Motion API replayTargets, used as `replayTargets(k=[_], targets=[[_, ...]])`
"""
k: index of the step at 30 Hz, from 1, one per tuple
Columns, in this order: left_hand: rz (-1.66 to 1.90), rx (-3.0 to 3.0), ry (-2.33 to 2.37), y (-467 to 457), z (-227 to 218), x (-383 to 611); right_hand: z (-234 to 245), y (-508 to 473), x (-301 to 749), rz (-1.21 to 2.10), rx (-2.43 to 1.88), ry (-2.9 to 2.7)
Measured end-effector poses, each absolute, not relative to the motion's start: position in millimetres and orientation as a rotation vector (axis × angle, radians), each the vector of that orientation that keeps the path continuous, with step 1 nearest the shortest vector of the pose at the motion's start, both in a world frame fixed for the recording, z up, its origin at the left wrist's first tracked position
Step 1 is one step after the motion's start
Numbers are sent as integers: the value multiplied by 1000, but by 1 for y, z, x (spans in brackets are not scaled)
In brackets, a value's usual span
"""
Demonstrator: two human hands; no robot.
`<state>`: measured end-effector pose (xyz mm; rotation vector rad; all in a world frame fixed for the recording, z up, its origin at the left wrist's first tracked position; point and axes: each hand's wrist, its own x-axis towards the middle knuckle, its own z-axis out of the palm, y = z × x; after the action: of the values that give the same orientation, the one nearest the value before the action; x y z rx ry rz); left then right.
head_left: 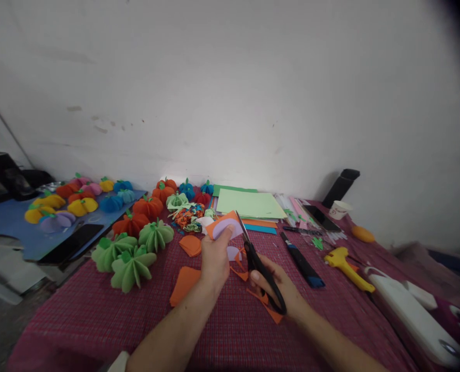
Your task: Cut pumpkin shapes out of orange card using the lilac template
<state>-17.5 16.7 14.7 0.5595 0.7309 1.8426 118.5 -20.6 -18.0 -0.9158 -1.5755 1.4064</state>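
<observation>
My left hand [215, 256] pinches a piece of orange paper [215, 227] with a lilac rounded paper shape [222, 225] lying on it. In my right hand [280, 284] are black-handled scissors [261, 268], their blades at the right edge of the orange paper. Below the held paper, another lilac piece [234, 253] and orange scraps [240, 273] lie on the cloth. Left of my left hand are a rounded orange stack [191, 245] and a larger orange paper piece [185, 284].
Paper pumpkins [132, 268] in several colours fill the left side. Coloured paper sheets [249, 204] are stacked by the wall. To the right lie a dark cutter-like tool [302, 261], a yellow glue gun [349, 268], a paper cup [339, 209] and a white power strip-like box [415, 315].
</observation>
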Motion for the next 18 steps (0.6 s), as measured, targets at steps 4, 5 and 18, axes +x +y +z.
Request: replayTargets(k=[4,5,18], targets=[[1834,562,722,17,14,-18,-13,-20,122,1397,-939,-1619],[1831,562,717,17,14,-18,-12,-19,124,1381,-947,-1632],[1769,649,707,15,9,-14,6,-24,137,1326,-915,-1739]])
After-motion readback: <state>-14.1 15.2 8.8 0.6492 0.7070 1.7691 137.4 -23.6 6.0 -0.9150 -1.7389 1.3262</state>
